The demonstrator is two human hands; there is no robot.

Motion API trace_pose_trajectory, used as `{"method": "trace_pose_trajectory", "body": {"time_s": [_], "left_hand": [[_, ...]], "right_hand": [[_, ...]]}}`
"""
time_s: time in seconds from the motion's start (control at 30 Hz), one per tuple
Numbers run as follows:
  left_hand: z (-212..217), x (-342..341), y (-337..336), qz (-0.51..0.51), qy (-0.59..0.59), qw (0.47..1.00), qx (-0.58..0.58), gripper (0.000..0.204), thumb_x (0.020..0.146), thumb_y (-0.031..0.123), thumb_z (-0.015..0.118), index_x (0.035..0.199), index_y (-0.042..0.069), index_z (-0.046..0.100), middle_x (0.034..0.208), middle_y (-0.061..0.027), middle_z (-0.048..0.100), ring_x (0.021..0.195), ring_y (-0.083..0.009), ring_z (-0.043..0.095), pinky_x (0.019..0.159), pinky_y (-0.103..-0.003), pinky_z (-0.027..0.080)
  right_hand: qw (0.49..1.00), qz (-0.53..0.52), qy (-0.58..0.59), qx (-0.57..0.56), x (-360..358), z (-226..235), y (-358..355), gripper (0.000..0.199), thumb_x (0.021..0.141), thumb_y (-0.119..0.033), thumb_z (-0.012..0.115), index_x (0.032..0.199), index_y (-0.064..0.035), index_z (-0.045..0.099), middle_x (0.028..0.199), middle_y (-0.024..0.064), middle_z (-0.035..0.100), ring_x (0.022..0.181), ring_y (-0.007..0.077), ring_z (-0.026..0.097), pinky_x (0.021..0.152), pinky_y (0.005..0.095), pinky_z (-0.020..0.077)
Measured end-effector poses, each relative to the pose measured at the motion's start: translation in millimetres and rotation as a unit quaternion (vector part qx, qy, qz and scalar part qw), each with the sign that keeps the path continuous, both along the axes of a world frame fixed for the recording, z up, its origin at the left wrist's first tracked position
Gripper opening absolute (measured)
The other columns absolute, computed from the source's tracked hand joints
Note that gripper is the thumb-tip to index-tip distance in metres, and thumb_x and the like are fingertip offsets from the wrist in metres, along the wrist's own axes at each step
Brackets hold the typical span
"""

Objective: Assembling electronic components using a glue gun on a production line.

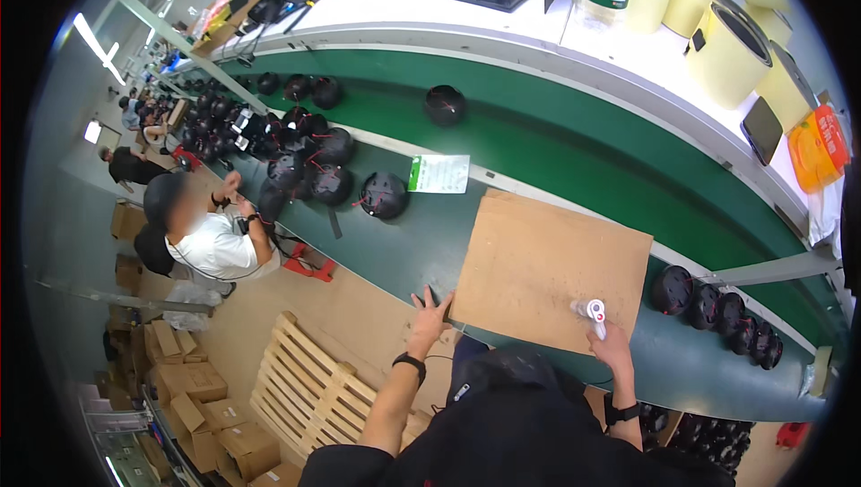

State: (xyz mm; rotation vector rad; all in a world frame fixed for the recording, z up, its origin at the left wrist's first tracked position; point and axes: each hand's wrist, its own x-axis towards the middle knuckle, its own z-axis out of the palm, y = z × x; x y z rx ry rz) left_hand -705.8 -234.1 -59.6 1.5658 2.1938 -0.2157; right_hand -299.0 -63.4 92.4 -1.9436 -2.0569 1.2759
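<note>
A flat brown cardboard sheet lies on the dark green worktable in front of me, with small dark specks near its right side. My left hand has its fingers spread at the table edge, by the sheet's near left corner; nothing is in it. Over the right part of the sheet, my right hand is wrapped round the handle of a white handheld gun-shaped tool with a red spot. The tool's front end points left, above the specks; its exact kind is unclear.
A row of round black housings stands to the right. More black housings and a green-white paper are to the left. Behind the table runs a green conveyor belt, below a white shelf. A co-worker sits left, near a wooden pallet.
</note>
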Motion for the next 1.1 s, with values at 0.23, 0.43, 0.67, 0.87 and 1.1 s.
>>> {"method": "trace_pose_trajectory", "body": {"time_s": [0.23,0.43,0.67,0.87,1.1], "left_hand": [[57.8,-44.5,75.4,0.015,-0.196,0.978,-0.068,0.062,0.078,0.027,0.078,0.136,0.022,0.058,0.132,-0.029,0.057,0.126,-0.042,0.054,0.105,-0.05,0.045],[144.9,-162.9,185.9,0.149,-0.06,0.909,0.384,0.067,0.072,0.033,0.083,0.128,0.008,0.055,0.131,-0.02,0.056,0.127,-0.0423,0.047,0.104,-0.048,0.044],[108.5,-228.5,212.6,0.236,-0.037,0.961,0.14,0.117,0.054,0.038,0.093,0.15,0.013,0.031,0.146,-0.0224,0.039,0.131,-0.0475,0.041,0.106,-0.053,0.044],[128.9,-54.6,220.1,-0.247,-0.212,0.927,0.187,0.107,0.05,0.03,0.093,0.143,0.011,0.043,0.145,-0.0183,0.043,0.13,-0.0442,0.043,0.106,-0.052,0.043],[82.5,78.5,185.3,-0.351,-0.26,0.879,0.194,0.064,0.07,0.028,0.086,0.127,0.011,0.062,0.147,-0.0166,0.045,0.132,-0.0395,0.044,0.103,-0.053,0.043]], "right_hand": [[0.998,-0.012,-0.04,-0.037,-4.0,-15.4,-0.9,0.028,0.087,-0.025,0.068,0.098,0.0004,0.067,0.066,0.0177,0.067,0.056,0.0287,0.068,0.058,0.0416,0.0528],[0.989,-0.07,-0.082,-0.105,-32.8,13.1,-6.3,0.027,0.087,-0.023,0.066,0.1,0.0011,0.065,0.069,0.0141,0.067,0.051,0.024,0.066,0.052,0.0377,0.0526],[0.971,-0.158,-0.087,-0.159,-54.9,5.5,-9.0,0.025,0.09,-0.021,0.064,0.106,-0.0021,0.064,0.072,0.0087,0.069,0.046,0.0164,0.062,0.042,0.0299,0.0486],[0.956,-0.254,-0.011,-0.147,-44.4,-3.5,-30.7,0.025,0.087,-0.021,0.064,0.101,-0.0007,0.064,0.067,0.0078,0.064,0.046,0.0165,0.061,0.044,0.0322,0.0486],[0.98,-0.184,0.0,-0.077,-43.5,-2.5,-17.6,0.034,0.084,-0.024,0.065,0.107,0.0008,0.065,0.093,0.0243,0.069,0.087,0.0351,0.068,0.079,0.0432,0.0518]]}}
